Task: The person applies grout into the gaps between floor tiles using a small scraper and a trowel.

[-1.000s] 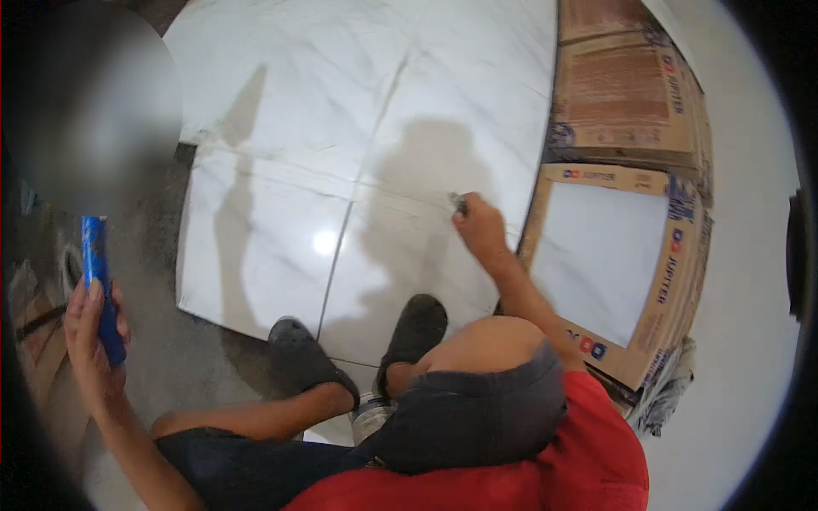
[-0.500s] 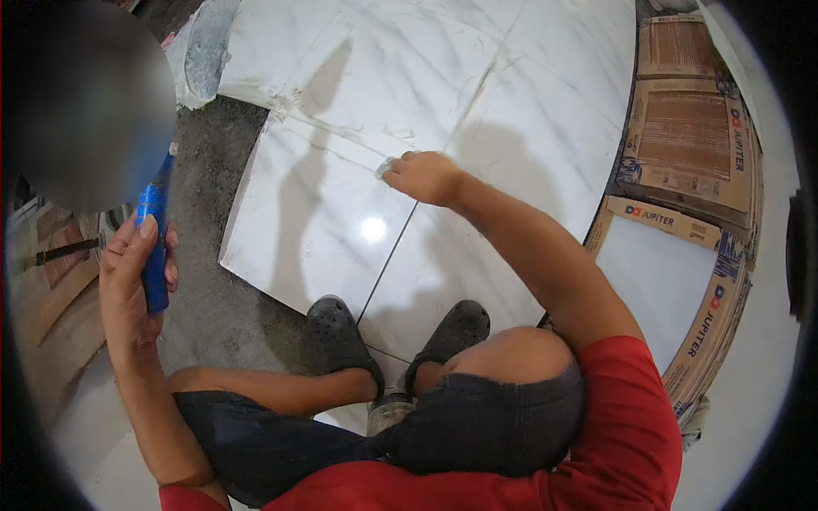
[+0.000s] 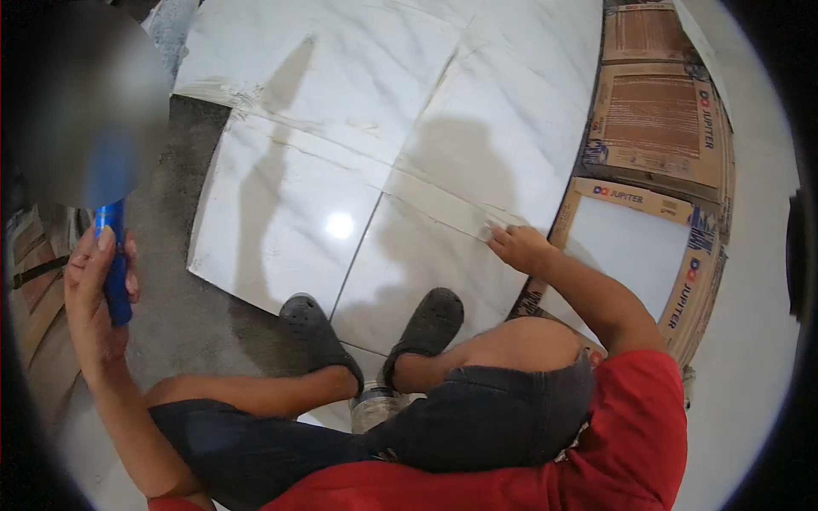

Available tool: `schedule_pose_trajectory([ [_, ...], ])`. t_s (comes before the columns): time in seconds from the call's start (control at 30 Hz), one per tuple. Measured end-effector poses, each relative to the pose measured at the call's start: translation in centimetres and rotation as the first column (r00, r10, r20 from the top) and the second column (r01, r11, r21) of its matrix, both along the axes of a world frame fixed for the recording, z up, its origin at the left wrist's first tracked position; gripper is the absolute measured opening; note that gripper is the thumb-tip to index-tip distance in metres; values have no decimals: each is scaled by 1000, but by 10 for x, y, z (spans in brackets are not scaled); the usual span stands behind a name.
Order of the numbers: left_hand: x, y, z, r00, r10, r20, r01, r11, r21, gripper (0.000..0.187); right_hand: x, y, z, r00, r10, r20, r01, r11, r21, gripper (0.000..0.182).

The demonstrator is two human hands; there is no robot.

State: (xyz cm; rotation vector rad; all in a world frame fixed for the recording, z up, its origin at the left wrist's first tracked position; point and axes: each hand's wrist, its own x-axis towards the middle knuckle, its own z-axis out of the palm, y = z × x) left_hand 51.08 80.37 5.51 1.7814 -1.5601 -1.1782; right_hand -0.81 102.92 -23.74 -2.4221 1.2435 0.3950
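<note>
My left hand (image 3: 100,281) is raised on the left, its fingers wrapped round a long blue cylindrical object (image 3: 117,294). The upper end of that object is lost in a blurred patch, so its kind does not show. Low at the right, my right hand (image 3: 518,247) pinches a small pale grey piece (image 3: 487,230) against the white marbled floor tiles (image 3: 332,179). What the piece is cannot be made out. A pale smeared band (image 3: 430,203) runs along the tile joint up to my right fingers.
Boxes marked Jupiter (image 3: 630,194) line the right side, one showing a white tile face. Bare grey floor (image 3: 175,213) lies left of the tiles. My dark clogs (image 3: 426,324) rest on the tiles, with a round container (image 3: 373,404) behind them.
My right hand has slid along the joint to the right and towards me, and the pale band now extends behind it. My left hand still holds the blue object. The view has shifted slightly.
</note>
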Motion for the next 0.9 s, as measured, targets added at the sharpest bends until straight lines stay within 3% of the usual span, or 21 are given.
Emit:
schedule_pose_trajectory([
  [0.07,-11,4,5,1000,-9,11,10,999,-36,32,-35,28,15,999,-13,-42,15,999,43,19],
  [0.1,-8,3,5,999,-13,31,14,1000,-28,33,-49,39,23,956,-276,-102,288,950,124,21],
  [0.13,-4,1,3,998,-13,55,14,1000,-22,34,-57,44,29,842,-509,-176,536,825,180,23],
  [0.17,4,-2,1,998,52,47,-53,998,22,36,-61,48,30,842,-506,-186,536,824,185,23],
  [0.23,4,-3,-1,999,10,51,-10,1000,6,36,-61,57,36,543,-838,-51,839,544,-13,26],
  [0.33,12,-6,-6,999,-11,35,12,1000,-14,36,-29,59,10,475,-876,81,878,465,-114,27],
  [0.4,17,-9,-8,1000,9,24,-10,999,36,37,-16,99,-58,607,-789,88,780,571,-257,31],
  [0.53,12,-5,-8,999,15,39,-15,1000,11,36,29,103,-15,563,-824,63,823,551,-138,33],
  [0.6,18,-6,-10,999,16,50,-14,1000,-25,37,15,84,26,177,-984,-33,984,178,-7,34],
  [0.63,18,-6,-9,999,16,49,-15,1000,-25,37,0,87,20,-31,-999,11,998,-30,54,35],
  [0.67,17,-7,-7,999,-25,48,25,1000,-3,38,-9,87,9,-30,-1000,8,998,-30,53,35],
  [0.73,14,-6,-6,997,-69,42,69,998,13,38,-22,77,-2,5,-1000,1,990,5,-139,33],
  [0.83,15,-3,-4,997,10,72,-9,1000,-11,38,-5,42,-14,25,-1000,-14,994,27,-109,30],
  [0.87,16,-2,-3,999,-22,47,22,1000,1,34,5,32,-14,50,-997,-53,993,56,-105,29],
  [0.9,15,-2,-3,998,-57,13,57,998,11,30,15,27,-21,89,-996,21,991,86,-106,25],
])
